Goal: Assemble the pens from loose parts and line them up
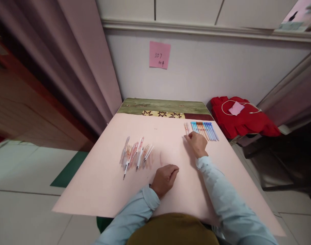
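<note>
On the right of the pink-covered table (170,146), pens lie side by side in a row (203,130), grouped as light blue, brown-orange and darker blue. At the row's left end are two pale pens (186,128), a small gap apart from the others. My right hand (197,142) is closed in a pinch at the lower end of these pale pens, its fingers partly covering them. My left hand (165,180) rests as a loose fist near the table's front, with no object showing in it. To its left lies a jumbled pile of clear pens and white refills (135,154).
Behind the sheet, the table's green wood-patterned top (160,104) meets a white wall with a pink note (159,55). Red cloth (244,119) with a white cable sits beyond the right edge. A curtain (86,51) hangs at left; a dark chair (278,163) stands right.
</note>
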The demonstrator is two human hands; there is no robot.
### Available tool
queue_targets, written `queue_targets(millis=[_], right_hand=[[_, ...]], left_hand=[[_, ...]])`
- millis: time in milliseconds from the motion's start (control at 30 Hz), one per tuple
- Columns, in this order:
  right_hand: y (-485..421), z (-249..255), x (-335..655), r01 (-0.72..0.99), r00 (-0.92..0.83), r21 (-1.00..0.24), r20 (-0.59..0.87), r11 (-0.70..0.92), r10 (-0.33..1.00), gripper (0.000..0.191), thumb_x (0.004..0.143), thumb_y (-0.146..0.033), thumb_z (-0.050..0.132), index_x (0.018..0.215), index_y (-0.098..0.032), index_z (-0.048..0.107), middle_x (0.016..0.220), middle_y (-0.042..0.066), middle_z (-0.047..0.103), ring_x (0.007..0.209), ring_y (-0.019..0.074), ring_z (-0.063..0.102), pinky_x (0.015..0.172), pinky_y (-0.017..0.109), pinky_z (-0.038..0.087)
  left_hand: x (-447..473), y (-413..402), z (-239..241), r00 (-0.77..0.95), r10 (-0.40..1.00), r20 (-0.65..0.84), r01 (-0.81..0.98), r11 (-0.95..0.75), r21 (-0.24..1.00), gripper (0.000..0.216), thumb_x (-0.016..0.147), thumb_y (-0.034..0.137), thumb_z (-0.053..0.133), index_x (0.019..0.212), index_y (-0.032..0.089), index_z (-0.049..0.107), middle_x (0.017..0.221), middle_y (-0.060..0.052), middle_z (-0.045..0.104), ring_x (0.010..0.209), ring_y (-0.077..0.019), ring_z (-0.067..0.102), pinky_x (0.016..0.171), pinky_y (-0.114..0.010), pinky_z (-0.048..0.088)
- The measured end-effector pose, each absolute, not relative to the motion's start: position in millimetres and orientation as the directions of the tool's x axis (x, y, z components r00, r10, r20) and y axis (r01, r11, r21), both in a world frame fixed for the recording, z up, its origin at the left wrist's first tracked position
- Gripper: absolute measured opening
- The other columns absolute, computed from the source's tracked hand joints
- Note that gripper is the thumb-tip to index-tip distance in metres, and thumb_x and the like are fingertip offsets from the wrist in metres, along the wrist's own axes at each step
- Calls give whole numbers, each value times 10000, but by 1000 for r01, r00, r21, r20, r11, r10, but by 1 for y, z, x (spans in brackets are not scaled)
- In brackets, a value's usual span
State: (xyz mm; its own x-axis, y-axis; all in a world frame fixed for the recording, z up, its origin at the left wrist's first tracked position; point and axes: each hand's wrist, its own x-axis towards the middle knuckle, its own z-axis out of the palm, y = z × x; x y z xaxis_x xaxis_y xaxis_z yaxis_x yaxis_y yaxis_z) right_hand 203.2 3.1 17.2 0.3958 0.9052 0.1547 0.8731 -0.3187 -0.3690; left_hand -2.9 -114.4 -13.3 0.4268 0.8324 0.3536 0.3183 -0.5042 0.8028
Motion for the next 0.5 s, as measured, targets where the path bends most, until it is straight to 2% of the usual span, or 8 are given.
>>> queue_targets(millis=[100, 167, 233, 367, 500], right_hand=[[-27, 14, 182, 786, 327, -595, 168, -169, 930, 343, 820, -517, 590, 736, -209, 716, 667, 47, 695, 630, 199, 612, 577, 283, 360], [-46, 4, 165, 639, 233, -766, 105, -71, 967, 396, 819, -550, 587, 676, -194, 682, 591, 21, 653, 552, 165, 574, 542, 261, 366], [-60, -7, 151, 520, 188, -852, 37, -68, 981, 403, 825, -545, 579, 657, -186, 658, 543, 3, 619, 508, 148, 534, 510, 246, 367], [-73, -21, 138, 551, 172, -835, 121, 6, 978, 330, 836, -478, 589, 691, -193, 668, 566, -13, 610, 530, 139, 519, 532, 239, 374], [-73, -22, 140, 591, 144, -805, 164, 48, 976, 297, 859, -445, 576, 710, -209, 678, 582, -19, 617, 541, 140, 538, 556, 245, 379]], left_hand=[[-3, -114, -13, 429, 834, 348, 327, -502, 801, 192, 932, 239, 489, 959, 222, 679, 899, -78, 724, 830, -198, 671, 751, -315, 505], [-3, -115, -13, 434, 835, 338, 343, -500, 795, 198, 933, 238, 482, 965, 216, 676, 906, -80, 723, 831, -198, 669, 756, -316, 504], [-1, -116, -13, 429, 841, 328, 348, -490, 800, 198, 930, 236, 484, 969, 211, 677, 912, -82, 724, 826, -197, 669, 753, -316, 503], [1, -117, -9, 324, 894, 309, 328, -412, 850, 171, 896, 252, 543, 972, 222, 693, 904, -70, 725, 788, -189, 661, 731, -310, 505], [-26, -99, 9, 65, 968, 243, 335, -251, 908, 116, 831, 308, 629, 855, 216, 695, 769, -33, 694, 667, -161, 608, 638, -275, 475]])
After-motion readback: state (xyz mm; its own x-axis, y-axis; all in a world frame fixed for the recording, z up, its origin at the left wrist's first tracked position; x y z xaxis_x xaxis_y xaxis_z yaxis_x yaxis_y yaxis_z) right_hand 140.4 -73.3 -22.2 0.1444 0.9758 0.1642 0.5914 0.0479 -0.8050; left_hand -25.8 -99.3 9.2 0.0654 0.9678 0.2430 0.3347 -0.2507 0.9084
